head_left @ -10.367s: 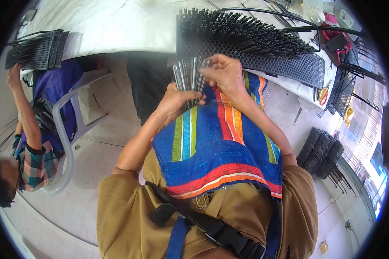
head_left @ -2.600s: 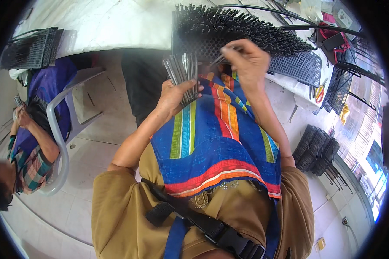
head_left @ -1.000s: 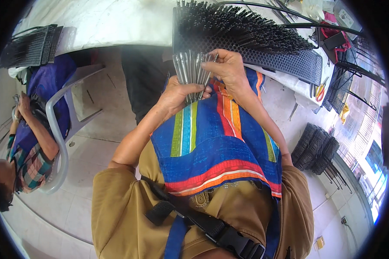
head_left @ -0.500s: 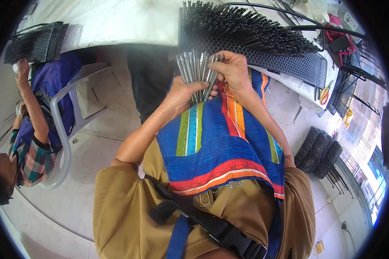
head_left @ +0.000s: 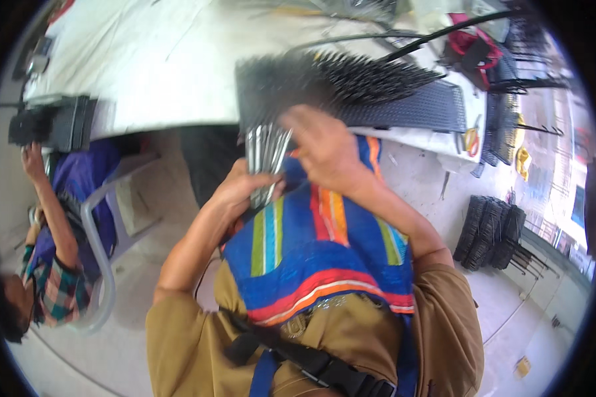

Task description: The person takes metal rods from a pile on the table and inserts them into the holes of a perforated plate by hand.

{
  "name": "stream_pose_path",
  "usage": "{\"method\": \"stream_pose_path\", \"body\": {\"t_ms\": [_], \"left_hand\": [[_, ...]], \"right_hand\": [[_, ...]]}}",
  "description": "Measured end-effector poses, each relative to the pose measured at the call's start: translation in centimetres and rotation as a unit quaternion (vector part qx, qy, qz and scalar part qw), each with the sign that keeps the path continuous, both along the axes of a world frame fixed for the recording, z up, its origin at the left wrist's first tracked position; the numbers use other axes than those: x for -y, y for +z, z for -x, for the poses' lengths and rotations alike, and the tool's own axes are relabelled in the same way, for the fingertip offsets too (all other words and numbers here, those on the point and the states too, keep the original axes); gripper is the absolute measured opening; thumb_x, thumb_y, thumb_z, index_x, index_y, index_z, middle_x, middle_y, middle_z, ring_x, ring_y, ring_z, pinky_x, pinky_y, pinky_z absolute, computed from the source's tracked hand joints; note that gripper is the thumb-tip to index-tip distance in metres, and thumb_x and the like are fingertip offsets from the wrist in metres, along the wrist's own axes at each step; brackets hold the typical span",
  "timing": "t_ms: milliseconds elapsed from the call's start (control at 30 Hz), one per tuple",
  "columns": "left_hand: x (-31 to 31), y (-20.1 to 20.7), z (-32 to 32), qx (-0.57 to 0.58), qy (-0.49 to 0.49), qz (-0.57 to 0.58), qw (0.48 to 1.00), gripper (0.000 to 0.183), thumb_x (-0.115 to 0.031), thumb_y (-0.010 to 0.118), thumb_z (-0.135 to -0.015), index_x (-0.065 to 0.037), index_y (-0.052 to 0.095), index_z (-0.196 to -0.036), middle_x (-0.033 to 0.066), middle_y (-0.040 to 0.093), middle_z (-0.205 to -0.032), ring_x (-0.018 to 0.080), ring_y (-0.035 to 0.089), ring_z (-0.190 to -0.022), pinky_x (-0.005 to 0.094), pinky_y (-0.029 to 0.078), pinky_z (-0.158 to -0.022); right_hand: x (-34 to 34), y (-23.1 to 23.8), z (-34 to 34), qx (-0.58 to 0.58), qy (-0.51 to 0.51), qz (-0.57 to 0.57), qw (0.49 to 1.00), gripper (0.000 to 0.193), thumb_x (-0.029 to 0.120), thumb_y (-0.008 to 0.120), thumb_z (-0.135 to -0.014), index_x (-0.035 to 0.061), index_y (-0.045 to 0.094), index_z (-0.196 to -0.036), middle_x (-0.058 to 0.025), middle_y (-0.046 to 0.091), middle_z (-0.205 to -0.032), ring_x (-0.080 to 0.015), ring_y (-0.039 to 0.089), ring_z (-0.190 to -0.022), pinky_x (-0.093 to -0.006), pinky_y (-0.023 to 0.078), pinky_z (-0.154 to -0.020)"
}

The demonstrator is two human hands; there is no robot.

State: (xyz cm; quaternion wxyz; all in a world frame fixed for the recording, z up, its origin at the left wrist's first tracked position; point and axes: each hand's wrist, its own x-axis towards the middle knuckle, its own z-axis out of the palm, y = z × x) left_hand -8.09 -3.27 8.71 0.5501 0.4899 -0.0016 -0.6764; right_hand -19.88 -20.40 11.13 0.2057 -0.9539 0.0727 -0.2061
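Observation:
My left hand is closed around a fanned bundle of thin silver metal rods, held upright above my lap. Its thumb lies across the front of them. Beside the bundle's upper right is my right hand, raised and smeared by motion, so I cannot make out whether anything is in its fingers. Just beyond both hands stands a black perforated metal rack, bristling with a dense mass of thin black rods. The rack's left end is blurred. A blue striped apron covers my lap.
A white-covered table spans the far side. On its right lie orange-handled scissors. Black mesh pieces are stacked on the floor at right. At left, a person beside a pale chair reaches to another black rack.
My right hand has moved off the silver rods, up and toward the black rack. The view has shifted, and the left hand still holds the bundle.

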Motion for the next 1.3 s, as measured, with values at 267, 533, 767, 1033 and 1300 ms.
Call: {"method": "stream_pose_path", "body": {"t_ms": [267, 533, 767, 1033, 1300], "left_hand": [[-0.7, 3.4, -1.4, -0.181, -0.228, 0.075, 0.954, 0.043, -0.031, 0.069, -0.086, 0.006, 0.058, -0.105, 0.0212, 0.067, -0.085, 0.0295, 0.069, -0.069, 0.0391, 0.059, -0.059], [-1.8, -4.5, -0.4, 0.108, -0.020, -0.083, 0.990, 0.052, -0.034, 0.071, -0.084, 0.005, 0.057, -0.115, 0.0188, 0.066, -0.099, 0.0248, 0.068, -0.076, 0.0315, 0.057, -0.068], [2.6, -2.9, 4.2, 0.099, 0.145, 0.143, 0.974, 0.042, -0.005, 0.072, -0.076, 0.002, 0.059, -0.115, 0.0163, 0.064, -0.113, 0.0238, 0.063, -0.102, 0.0364, 0.051, -0.091], [2.6, -2.9, 3.4, 0.020, 0.161, 0.159, 0.974, 0.014, 0.003, 0.065, -0.079, 0.001, 0.063, -0.093, 0.0162, 0.068, -0.088, 0.0271, 0.067, -0.087, 0.0418, 0.055, -0.085], [1.3, -0.2, 3.1, -0.052, 0.020, 0.129, 0.990, 0.030, 0.002, 0.068, -0.075, 0.002, 0.059, -0.104, 0.0160, 0.066, -0.086, 0.0274, 0.067, -0.072, 0.0374, 0.057, -0.068]], "right_hand": [[-1.9, -1.7, 0.3, -0.151, 0.149, -0.014, 0.977, 0.028, 0.017, 0.064, -0.073, 0.0109, 0.064, -0.100, -0.0058, 0.063, -0.110, -0.0226, 0.061, -0.099, -0.0379, 0.047, -0.084], [-4.0, -10.7, 3.3, -0.214, -0.186, -0.723, 0.630, 0.018, -0.001, 0.071, -0.070, 0.0005, 0.057, -0.081, -0.0063, 0.058, -0.063, -0.0191, 0.057, -0.048, -0.0320, 0.044, -0.042], [-5.0, -6.9, 1.5, -0.142, -0.053, -0.805, 0.573, 0.027, 0.004, 0.070, -0.071, -0.0016, 0.057, -0.093, -0.0080, 0.057, -0.065, -0.0166, 0.057, -0.053, -0.0284, 0.043, -0.045], [-0.6, -6.6, 3.3, -0.269, 0.144, -0.366, 0.879, 0.043, 0.034, 0.074, -0.072, -0.0037, 0.066, -0.092, -0.0103, 0.065, -0.072, -0.0184, 0.063, -0.063, -0.0313, 0.049, -0.060], [0.8, -0.6, 0.5, 0.018, -0.052, -0.564, 0.824, 0.044, 0.031, 0.065, -0.082, 0.0008, 0.065, -0.114, -0.0127, 0.067, -0.099, -0.0182, 0.062, -0.098, -0.0317, 0.047, -0.088]]}}
